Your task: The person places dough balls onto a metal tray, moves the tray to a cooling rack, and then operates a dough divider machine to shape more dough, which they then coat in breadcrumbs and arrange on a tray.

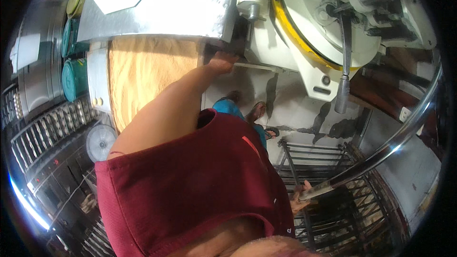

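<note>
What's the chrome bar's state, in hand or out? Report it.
In hand: the right hand is closed around the lower end of the chrome bar.

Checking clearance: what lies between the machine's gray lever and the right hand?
In the head view, stained floor tiles, then a dark barred metal rack.

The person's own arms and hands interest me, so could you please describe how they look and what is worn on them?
The left arm is bare, coming out of a dark red sleeveless top. The left hand and right hand look ungloved; finer details are too small to tell.
</note>
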